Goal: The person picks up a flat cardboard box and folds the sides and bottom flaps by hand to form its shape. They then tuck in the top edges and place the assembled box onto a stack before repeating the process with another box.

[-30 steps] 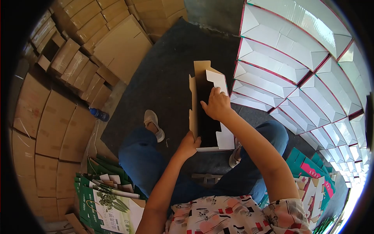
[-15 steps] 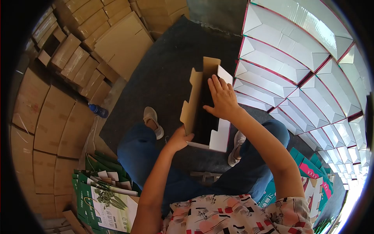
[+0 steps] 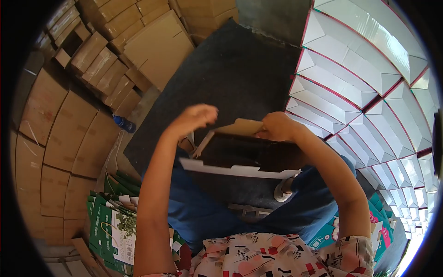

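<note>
An open cardboard box (image 3: 240, 152), brown outside and dark inside with white flaps, lies crosswise above my lap. My right hand (image 3: 277, 127) grips its far right edge next to a brown flap. My left hand (image 3: 194, 116) hovers at the box's far left corner with loosely curled fingers; whether it touches the box is unclear. Below the box are my blue jeans (image 3: 203, 207) and a white shoe (image 3: 282, 188).
Rows of folded white boxes with red edges (image 3: 364, 87) fill the right side. Brown cartons (image 3: 87, 74) are stacked to the left. A blue bottle (image 3: 123, 123) lies by the dark mat (image 3: 230, 78). Green printed flat boxes (image 3: 115, 226) are piled at lower left.
The box has been turned from lengthwise to crosswise. My left hand left its near corner and rose to the far left corner. My right hand moved to the right edge.
</note>
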Tool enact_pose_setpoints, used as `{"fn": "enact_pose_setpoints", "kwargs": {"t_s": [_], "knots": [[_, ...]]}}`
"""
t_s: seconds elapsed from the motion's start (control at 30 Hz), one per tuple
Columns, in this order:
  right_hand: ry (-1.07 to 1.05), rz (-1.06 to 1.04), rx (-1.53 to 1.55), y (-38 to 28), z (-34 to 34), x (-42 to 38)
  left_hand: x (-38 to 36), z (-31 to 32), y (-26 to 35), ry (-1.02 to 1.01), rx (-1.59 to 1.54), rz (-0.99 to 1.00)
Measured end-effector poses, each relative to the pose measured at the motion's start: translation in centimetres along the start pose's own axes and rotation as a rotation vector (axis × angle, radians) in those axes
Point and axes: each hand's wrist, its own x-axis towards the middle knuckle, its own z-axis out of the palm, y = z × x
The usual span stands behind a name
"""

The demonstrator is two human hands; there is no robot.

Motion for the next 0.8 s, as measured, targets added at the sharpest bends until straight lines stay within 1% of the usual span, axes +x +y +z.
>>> {"fn": "enact_pose_setpoints", "kwargs": {"t_s": [0.07, 0.13, 0.17, 0.23, 0.27, 0.3, 0.33, 0.4, 0.47, 0.5, 0.57, 0.6, 0.67, 0.7, 0.77, 0.8], "knots": [[0.017, 0.096, 0.065, 0.2, -1.5, -0.9, -1.4, -3.5, -0.6, 0.463, -0.269, 0.152], [0.032, 0.214, 0.194, 1.0, -1.8, -1.1, -3.7, -5.4, -1.1, 0.842, -0.198, 0.113], [0.038, 0.271, 0.256, 1.2, -2.1, -1.0, -4.4, -4.5, -0.7, 0.857, -0.17, 0.099], [0.084, 0.286, 0.498, 0.2, -1.8, -0.9, -5.4, -1.1, -0.3, 0.896, -0.112, 0.064], [0.102, 0.29, 0.617, -0.3, -1.5, -0.8, -5.0, 0.9, -0.8, 0.799, -0.115, 0.021], [0.138, 0.306, 0.715, -0.2, -0.3, -0.1, -4.0, 3.2, -1.8, 0.727, -0.164, 0.069], [0.172, 0.326, 0.812, 0.6, 1.9, 0.9, -3.5, 5.3, -1.5, 0.65, -0.007, 0.036], [0.202, 0.346, 0.968, 1.3, 4.2, 0.9, -1.9, 8.0, -1.2, 0.583, 0.228, -0.003], [0.217, 0.331, 1.078, 2.1, 4.7, 0.2, 0.1, 8.6, -1.8, 0.509, 0.205, -0.079], [0.225, 0.319, 1.022, 3.1, 5.4, 0.2, 1.1, 8.5, -2.1, 0.471, 0.197, -0.114], [0.236, 0.313, 0.928, 4.8, 7.3, -0.2, 2.1, 8.0, -1.1, 0.323, 0.16, -0.116], [0.22, 0.392, 0.894, 5.5, 7.5, -0.3, 2.4, 7.9, -0.8, 0.255, 0.14, -0.117], [0.179, 0.538, 0.815, 6.5, 6.6, 0.0, 3.2, 8.8, -4.3, 0.334, 0.175, -0.032], [0.2, 0.568, 0.86, 6.5, 5.7, 0.0, 3.2, 9.3, -5.6, 0.379, 0.193, 0.01], [0.245, 0.638, 0.964, 6.4, 4.5, -0.5, 1.7, 10.4, -5.0, 0.365, 0.283, 0.067], [0.382, 0.595, 0.828, 6.7, 5.3, -0.3, 1.1, 10.9, -4.6, 0.345, 0.331, 0.098]]}}
